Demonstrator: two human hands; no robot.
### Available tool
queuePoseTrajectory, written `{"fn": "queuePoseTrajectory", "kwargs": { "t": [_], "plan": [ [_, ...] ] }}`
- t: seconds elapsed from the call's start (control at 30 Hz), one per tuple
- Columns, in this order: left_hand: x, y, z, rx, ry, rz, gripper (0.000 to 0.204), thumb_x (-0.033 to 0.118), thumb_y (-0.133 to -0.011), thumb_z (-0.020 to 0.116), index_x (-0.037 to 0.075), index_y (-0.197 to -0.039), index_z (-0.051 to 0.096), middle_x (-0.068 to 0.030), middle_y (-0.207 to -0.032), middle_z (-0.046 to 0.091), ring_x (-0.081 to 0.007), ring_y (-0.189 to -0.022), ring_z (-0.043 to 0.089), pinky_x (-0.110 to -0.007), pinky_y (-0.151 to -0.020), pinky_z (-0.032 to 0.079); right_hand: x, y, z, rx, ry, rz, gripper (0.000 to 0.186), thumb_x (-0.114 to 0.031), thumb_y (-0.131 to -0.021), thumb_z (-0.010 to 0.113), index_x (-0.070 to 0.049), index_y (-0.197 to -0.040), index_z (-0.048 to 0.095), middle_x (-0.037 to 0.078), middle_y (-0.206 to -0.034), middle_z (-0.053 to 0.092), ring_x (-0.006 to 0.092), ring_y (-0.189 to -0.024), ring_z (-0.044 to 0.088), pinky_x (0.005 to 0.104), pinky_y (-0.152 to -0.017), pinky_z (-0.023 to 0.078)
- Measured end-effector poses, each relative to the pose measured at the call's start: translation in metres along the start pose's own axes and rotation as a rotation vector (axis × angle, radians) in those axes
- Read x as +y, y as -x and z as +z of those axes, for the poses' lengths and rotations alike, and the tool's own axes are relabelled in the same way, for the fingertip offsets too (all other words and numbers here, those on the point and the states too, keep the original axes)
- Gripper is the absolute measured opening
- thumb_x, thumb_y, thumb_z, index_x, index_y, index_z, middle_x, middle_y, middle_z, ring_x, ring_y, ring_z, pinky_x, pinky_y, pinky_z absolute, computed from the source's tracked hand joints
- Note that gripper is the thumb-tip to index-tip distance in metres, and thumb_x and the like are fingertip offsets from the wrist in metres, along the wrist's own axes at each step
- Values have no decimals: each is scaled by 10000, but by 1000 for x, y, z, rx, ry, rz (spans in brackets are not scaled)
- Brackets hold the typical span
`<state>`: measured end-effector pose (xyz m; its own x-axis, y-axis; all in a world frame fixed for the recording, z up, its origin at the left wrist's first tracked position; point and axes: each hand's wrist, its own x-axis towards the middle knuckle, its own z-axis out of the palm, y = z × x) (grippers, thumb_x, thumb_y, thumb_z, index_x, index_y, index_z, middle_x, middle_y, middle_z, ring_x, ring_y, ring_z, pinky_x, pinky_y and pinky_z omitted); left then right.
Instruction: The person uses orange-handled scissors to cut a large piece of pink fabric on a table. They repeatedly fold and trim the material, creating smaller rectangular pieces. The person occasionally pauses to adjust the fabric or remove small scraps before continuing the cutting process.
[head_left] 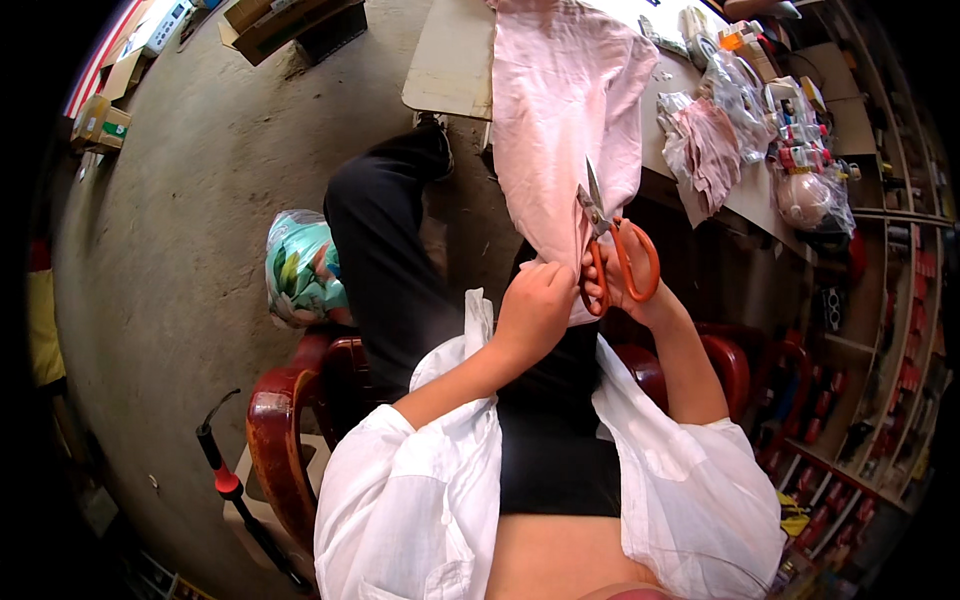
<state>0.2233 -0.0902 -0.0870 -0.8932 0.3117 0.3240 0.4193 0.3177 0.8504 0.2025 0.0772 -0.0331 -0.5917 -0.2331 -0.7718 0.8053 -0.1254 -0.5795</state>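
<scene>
A large pink cloth [560, 110] hangs over the table edge toward my lap. My left hand [541, 305] is closed on its lower part, with the fingers bunching the fabric. Just to the right, my right hand [622, 275] grips a pair of scissors [598, 215] with orange handles. Their blades are parted and point away from me, lying over the cloth's right side. Whether any fabric sits between the blades I cannot tell. The fingers of my right hand also come close to the cloth's edge beside my left hand.
On the table [655, 135] at right lie a crumpled pink cloth [708, 150], plastic bags and small bottles [803, 158]. A red wooden armchair [275, 420] surrounds me. A patterned bag [300, 270] stands on the floor at left, and shelves [900, 330] line the right side.
</scene>
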Motion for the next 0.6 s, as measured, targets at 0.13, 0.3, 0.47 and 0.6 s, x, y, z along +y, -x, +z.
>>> {"fn": "queuePoseTrajectory", "kwargs": {
  "t": [0.13, 0.3, 0.47, 0.6],
  "plan": [
    [3, 1, -2, -41, 46, 30, 110, 28, -747, 599, 27, -743, 489, -124, -719, 511, -321, -697, 522, -398, -629, 414, -7, -12, 6, 61, 31, -45, 772, -814, -759, 335, -68, -913, 462, 2, -745, 441, 97, -583, 466, 240, -489, 436],
    [8, 6, -1, -77, 53, 36, 97, 14, -745, 585, 10, -749, 488, -138, -719, 510, -333, -690, 522, -398, -634, 420, -20, -26, 1, 90, 14, -60, 695, -800, -759, 386, -109, -821, 433, -32, -672, 403, 67, -508, 405, 186, -429, 375],
    [9, 6, -2, -82, 93, 29, 98, 6, -739, 582, 6, -748, 485, -144, -714, 509, -342, -698, 527, -403, -640, 422, -19, -42, 0, 183, -16, -173, 564, -689, -829, 451, -138, -714, 411, -54, -547, 368, 43, -394, 350, 173, -338, 314],
    [5, 15, -3, -98, 87, 2, 105, 2, -732, 585, 12, -743, 480, -146, -701, 508, -350, -689, 529, -419, -633, 425, -21, -44, 5, 242, 3, -222, 548, -657, -849, 457, -133, -695, 412, -51, -521, 369, 41, -351, 340, 179, -303, 294]
  ]
}}
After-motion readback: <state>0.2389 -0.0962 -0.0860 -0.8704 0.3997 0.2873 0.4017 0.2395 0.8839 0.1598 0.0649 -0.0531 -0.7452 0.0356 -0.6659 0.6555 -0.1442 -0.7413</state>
